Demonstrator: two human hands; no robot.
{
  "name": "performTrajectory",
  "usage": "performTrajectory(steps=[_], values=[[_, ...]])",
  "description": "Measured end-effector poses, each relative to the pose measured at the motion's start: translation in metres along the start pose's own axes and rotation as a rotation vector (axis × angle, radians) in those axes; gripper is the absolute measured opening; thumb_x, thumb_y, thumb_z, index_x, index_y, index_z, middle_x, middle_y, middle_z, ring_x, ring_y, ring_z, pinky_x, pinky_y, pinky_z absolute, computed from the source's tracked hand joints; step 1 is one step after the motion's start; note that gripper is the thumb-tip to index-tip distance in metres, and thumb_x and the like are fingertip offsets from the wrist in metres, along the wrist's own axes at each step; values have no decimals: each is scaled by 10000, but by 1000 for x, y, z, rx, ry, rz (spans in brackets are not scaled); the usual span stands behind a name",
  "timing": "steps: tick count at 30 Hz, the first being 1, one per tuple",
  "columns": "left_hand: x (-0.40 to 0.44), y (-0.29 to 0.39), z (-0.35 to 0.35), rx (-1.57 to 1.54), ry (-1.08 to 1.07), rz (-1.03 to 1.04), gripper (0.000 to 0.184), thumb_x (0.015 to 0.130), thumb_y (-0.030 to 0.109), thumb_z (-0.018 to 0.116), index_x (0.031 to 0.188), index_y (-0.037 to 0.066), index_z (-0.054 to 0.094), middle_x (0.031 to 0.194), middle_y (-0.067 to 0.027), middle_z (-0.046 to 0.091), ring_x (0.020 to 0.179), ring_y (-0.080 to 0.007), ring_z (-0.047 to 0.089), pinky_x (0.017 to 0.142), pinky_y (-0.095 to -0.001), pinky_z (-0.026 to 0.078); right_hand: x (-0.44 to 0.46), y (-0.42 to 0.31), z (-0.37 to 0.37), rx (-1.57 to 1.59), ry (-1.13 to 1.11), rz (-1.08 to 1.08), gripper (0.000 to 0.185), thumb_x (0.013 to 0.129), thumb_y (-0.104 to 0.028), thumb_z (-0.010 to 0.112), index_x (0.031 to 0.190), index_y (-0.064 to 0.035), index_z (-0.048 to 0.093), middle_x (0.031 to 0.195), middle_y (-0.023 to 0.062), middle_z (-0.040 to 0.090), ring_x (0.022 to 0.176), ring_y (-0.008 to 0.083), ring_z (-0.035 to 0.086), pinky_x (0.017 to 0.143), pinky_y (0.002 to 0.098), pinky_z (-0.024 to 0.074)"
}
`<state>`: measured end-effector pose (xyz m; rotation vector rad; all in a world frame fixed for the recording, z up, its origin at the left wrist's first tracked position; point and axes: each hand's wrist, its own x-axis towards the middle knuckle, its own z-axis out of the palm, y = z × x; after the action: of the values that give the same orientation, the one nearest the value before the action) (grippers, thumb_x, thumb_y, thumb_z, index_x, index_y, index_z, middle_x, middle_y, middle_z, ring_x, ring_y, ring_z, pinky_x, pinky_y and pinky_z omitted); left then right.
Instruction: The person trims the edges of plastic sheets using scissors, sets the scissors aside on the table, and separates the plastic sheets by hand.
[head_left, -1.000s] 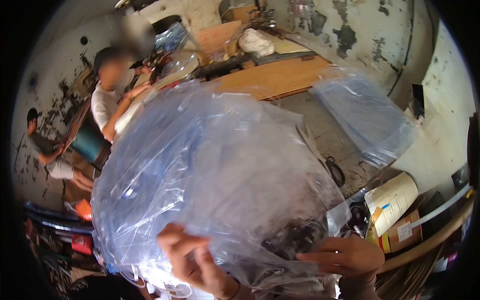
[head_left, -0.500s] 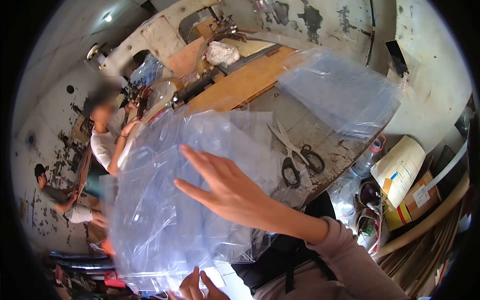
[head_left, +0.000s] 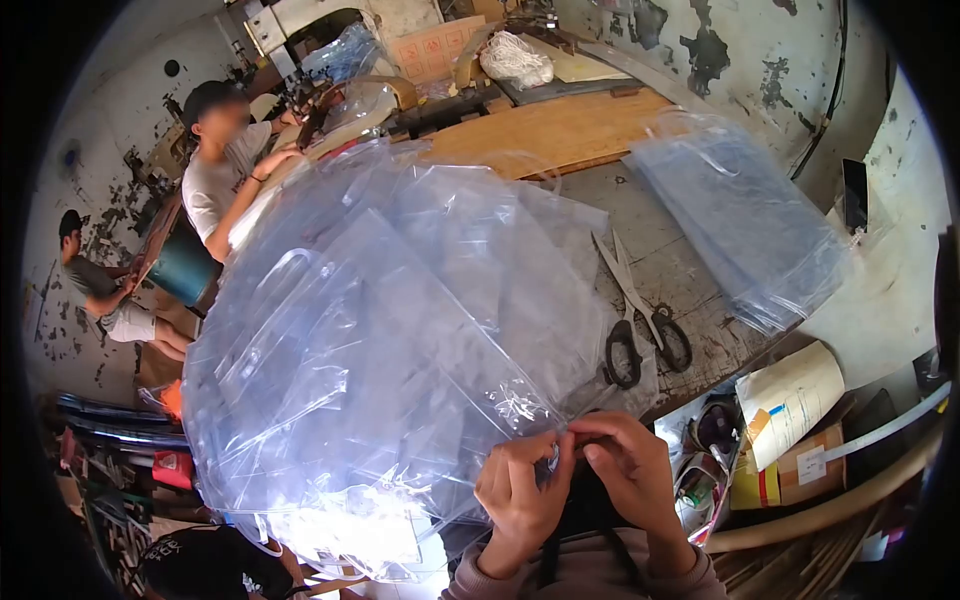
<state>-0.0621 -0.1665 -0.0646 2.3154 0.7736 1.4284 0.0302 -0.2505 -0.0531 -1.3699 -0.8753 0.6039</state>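
A big fanned pile of clear plastic bags (head_left: 400,330), some with strap-like loops, spreads over the table before me. At its near right corner, my left hand (head_left: 525,490) is closed, thumb and fingers pinching the edge of a clear plastic bag. My right hand (head_left: 632,470) is closed in a pinch right beside it, fingertips meeting the left ones on the same corner. The exact bit between the fingertips is small and partly hidden. Just beyond my right hand lie scissors (head_left: 640,315) with black handles, blades parted and pointing away.
A folded stack of clear plastic (head_left: 740,220) lies on the worn table (head_left: 590,190) at right. Behind is a wooden board (head_left: 550,135). One person (head_left: 225,170) sits at a machine on the left, another (head_left: 95,280) farther back, and a third (head_left: 215,565) is low at bottom left.
My right hand was stretched open over the pile and has come back to the near edge. My left hand has moved right to meet it. The view has shifted.
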Motion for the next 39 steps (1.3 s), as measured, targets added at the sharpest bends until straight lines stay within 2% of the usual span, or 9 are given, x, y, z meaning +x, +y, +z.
performTrajectory(steps=[6,8,9,11,23,33,35,37,39], values=[[1,-8,-9,-6,-162,23,334,593,47,811,795,83,547,758,-14,601,650,-179,573,608,-310,475,7,6,10,93,1,155,192,859,33,572,1049,51,598,968,109,625,909,140,615,781,255,505],[8,-8,-13,145,-216,81,346,582,116,817,811,120,557,787,13,586,718,-159,558,798,-391,441,12,6,12,121,19,223,173,870,34,567,1038,53,603,935,102,636,893,127,613,779,246,501],[8,-8,-16,147,-219,72,346,582,116,817,811,120,557,787,13,586,718,-159,558,798,-391,441,13,8,12,202,15,237,146,877,39,557,1011,63,610,916,106,644,865,130,618,778,242,499],[9,-8,-21,197,-254,16,345,599,192,817,834,141,569,830,25,576,763,-146,542,941,-457,328,14,12,9,257,-7,257,134,875,41,560,994,67,615,910,109,646,857,133,620,777,242,499],[11,-7,-24,224,-271,-18,445,619,237,771,1028,125,637,1036,-10,602,910,-161,569,1001,-446,271,18,8,2,275,-101,281,133,883,24,546,969,70,637,906,112,652,852,137,608,787,250,476],[10,4,-32,295,-249,-5,484,616,227,787,1063,118,636,1063,-69,579,944,-189,551,973,-447,299,15,9,2,265,-144,197,146,889,22,531,990,61,629,953,101,622,856,123,594,778,244,472],[2,11,-37,295,-207,-78,454,611,155,799,1027,90,629,1006,-108,563,847,-205,562,817,-390,422,13,5,2,255,-123,191,139,874,21,545,978,51,633,940,103,621,853,140,597,783,257,471],[-8,7,-36,219,-191,-138,432,611,116,795,1005,76,623,965,-109,554,789,-206,559,717,-357,437,14,5,1,247,-105,184,134,859,20,559,965,42,638,928,106,620,849,157,600,788,270,470],[-14,3,-33,139,-181,-199,411,611,77,792,983,62,617,924,-109,545,730,-207,557,618,-325,452,17,7,-5,-213,192,-93,131,825,10,578,940,14,639,962,127,602,893,235,602,810,328,463]])
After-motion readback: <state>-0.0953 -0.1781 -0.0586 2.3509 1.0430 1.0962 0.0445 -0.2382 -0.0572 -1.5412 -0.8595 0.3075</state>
